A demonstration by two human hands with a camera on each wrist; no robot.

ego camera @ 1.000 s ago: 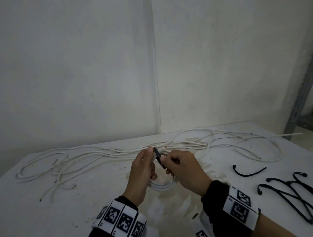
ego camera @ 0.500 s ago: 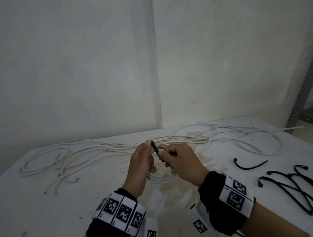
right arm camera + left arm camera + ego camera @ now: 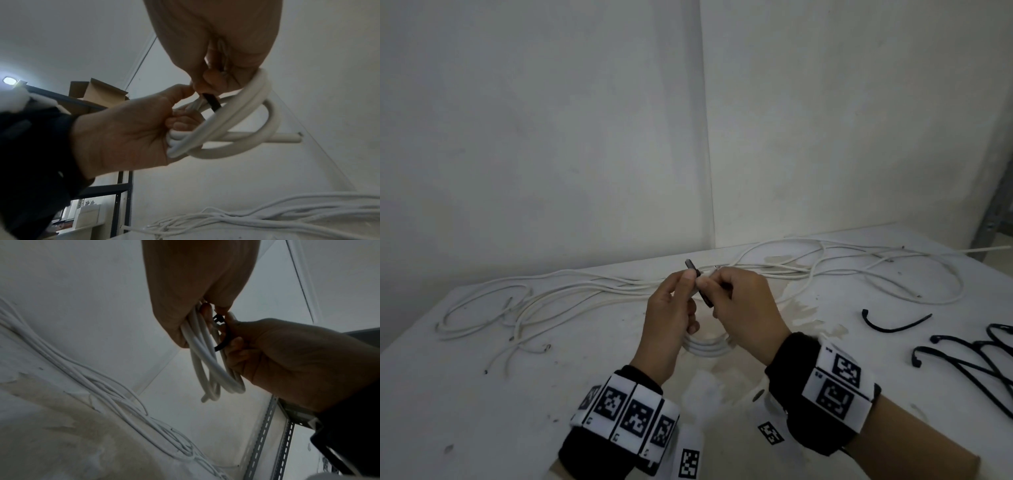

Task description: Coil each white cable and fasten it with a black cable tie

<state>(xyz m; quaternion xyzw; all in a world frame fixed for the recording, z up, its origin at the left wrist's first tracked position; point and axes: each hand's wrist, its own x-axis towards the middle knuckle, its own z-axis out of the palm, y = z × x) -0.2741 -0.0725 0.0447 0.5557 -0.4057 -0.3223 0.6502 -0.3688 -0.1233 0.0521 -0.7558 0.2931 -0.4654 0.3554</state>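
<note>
A small coil of white cable point(image 3: 705, 347) hangs from my left hand point(image 3: 681, 291), whose fingers curl round its loops point(image 3: 205, 361). A black cable tie point(image 3: 700, 286) crosses the top of the coil between both hands, its free end poking up past my left thumb. My right hand point(image 3: 722, 291) pinches the tie from the right side. In the right wrist view the tie point(image 3: 211, 102) runs over the coil point(image 3: 246, 113), with the cable's cut end sticking out to the right. Both hands hover just above the white table point(image 3: 482, 394).
Several loose white cables point(image 3: 585, 287) sprawl along the back of the table near the wall. Spare black cable ties point(image 3: 893, 323) lie at the right, with a bigger bunch point(image 3: 979, 356) by the edge. A metal shelf upright point(image 3: 993, 219) stands at far right.
Both hands have closed in on each other around the tie and risen a little. More of the tie's free end now shows above my left thumb. The coil stays in my left hand.
</note>
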